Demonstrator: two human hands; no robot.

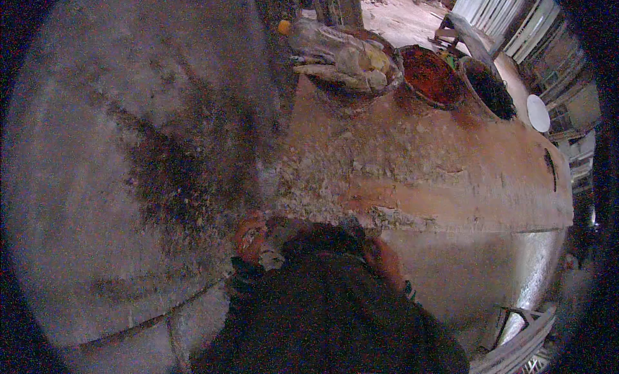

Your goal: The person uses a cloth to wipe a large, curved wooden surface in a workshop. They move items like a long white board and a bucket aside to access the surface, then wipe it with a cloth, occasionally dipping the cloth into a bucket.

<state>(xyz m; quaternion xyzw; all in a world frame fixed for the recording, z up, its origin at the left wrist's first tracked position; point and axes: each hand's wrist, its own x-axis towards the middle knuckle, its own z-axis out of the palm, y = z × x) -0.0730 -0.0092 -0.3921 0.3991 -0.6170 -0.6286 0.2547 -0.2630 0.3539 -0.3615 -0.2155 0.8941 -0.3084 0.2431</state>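
Note:
Low in the middle of the head view, my left hand [251,237] is curled beside a small pale patch [273,258] at the near edge of a rough clay counter [464,181]. What its fingers close on is too dark and grainy to make out. My right hand [385,259] is opposite, at the right side of a dark rounded shape [325,237] between the hands. Whether that shape is a vessel or cloth I cannot tell. The right fingertips are lost in shadow against it. Dark sleeves and clothing fill the lower middle.
A soot-stained wall [84,181] rises on the left. Along the counter's far side sit a basin [361,94] holding clear plastic and a yellow-capped bottle [300,36], a bowl of red stuff [431,76] and a dark bowl [487,87]. A white round lid or plate [538,113] is farther right.

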